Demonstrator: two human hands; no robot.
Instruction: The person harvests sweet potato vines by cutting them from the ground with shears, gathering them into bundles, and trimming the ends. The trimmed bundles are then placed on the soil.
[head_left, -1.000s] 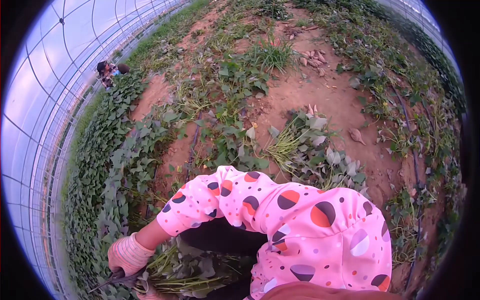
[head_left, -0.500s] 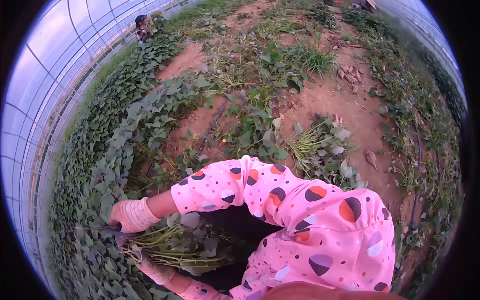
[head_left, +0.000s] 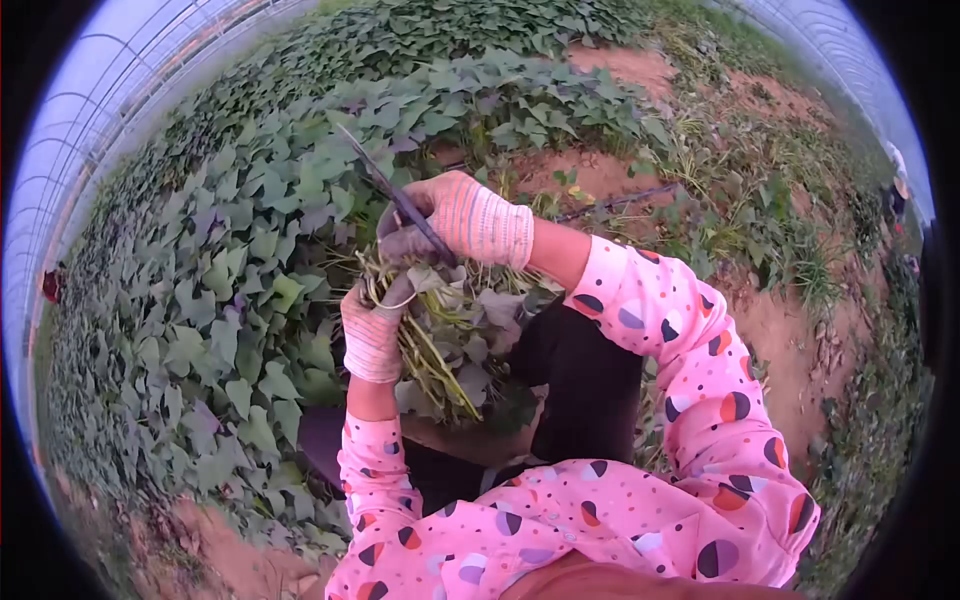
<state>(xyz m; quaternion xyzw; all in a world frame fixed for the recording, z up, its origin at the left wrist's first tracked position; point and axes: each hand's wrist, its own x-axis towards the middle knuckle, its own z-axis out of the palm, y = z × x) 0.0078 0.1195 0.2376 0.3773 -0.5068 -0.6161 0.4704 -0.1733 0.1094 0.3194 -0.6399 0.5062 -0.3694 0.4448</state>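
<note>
My left hand (head_left: 372,328), in a striped knit glove with a grey palm, is closed round a bundle of cut leafy vine stems (head_left: 430,365). The stems' pale ends gather near its fingers, and the leafy part hangs over my lap. My right hand (head_left: 450,218), gloved the same way, grips a knife (head_left: 400,203) just above the bundle. Its narrow dark blade points up and left, away from me. Both hands are close together, and the right fingers are partly hidden behind the knife and the glove.
Dense green vines (head_left: 230,300) cover the ground to the left and ahead. Bare reddish soil (head_left: 590,180) shows ahead, with a dark hose (head_left: 630,200) across it. Cut vines (head_left: 740,200) lie on the right. A curved greenhouse frame (head_left: 90,100) borders the plot.
My view has turned to the left, toward the dense vines. Both hands now sit more centrally before my lap, still with the knife and the bundle.
</note>
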